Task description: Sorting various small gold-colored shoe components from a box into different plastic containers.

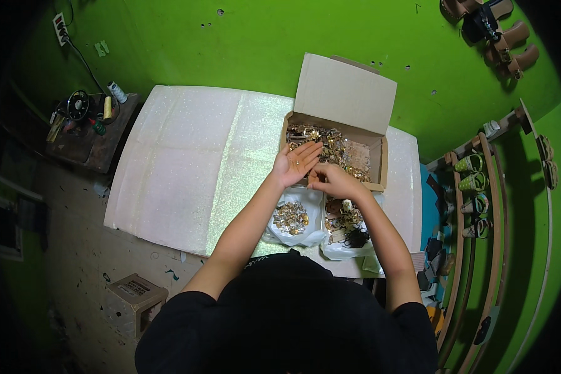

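My left hand lies palm up with its fingers stretched out, at the front left of an open cardboard box. A tiny bright speck shows on the palm, too small to name. Close beside it, my right hand has its fingers curled together; whatever they pinch is hidden. Small gold and silver metal fittings fill much of the box. Below my hands, a white plastic bag holds a heap of small shiny pieces. Under my right forearm, another white bag holds gold and dark pieces.
The table has a pale glittery cover. A small dark side table at left carries thread spools. A stool stands on the floor. Wooden racks with sandals line the right; more sandals hang above.
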Demonstrator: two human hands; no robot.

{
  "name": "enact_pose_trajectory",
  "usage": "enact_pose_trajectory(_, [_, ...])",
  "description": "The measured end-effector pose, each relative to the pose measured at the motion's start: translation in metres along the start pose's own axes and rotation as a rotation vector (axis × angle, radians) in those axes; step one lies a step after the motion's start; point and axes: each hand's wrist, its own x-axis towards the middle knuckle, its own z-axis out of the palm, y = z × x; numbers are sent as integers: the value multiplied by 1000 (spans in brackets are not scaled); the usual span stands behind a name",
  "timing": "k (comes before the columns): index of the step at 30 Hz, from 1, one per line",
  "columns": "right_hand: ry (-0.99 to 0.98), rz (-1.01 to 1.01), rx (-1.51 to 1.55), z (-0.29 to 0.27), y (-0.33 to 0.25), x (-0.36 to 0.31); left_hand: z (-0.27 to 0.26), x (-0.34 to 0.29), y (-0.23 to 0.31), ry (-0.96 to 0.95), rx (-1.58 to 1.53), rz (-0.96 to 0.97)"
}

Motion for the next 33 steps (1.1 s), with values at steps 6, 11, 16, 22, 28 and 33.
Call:
enact_pose_trajectory(6, [-68,62,10,0,-5,-9,-1,-1,1,-37,-19,-11])
enact_pose_trajectory(11, [92,-112,-150,-4,2,-2,2,2,-2,-17,-26,-20])
enact_pose_trajectory(16, [318,-93,-264,8,-5,27,-43,10,10,-422,-67,-90])
enact_pose_trajectory(22, [384,-139,-421,20,7,41,-5,2,-2,96,146,11])
enact_pose_trajectory(28, [443,-236,-546,30,14,46,5,-4,0,4,108,18])
enact_pose_trajectory(33, [471,-212,-549,33,11,39,12,-8,-4,66,153,20])
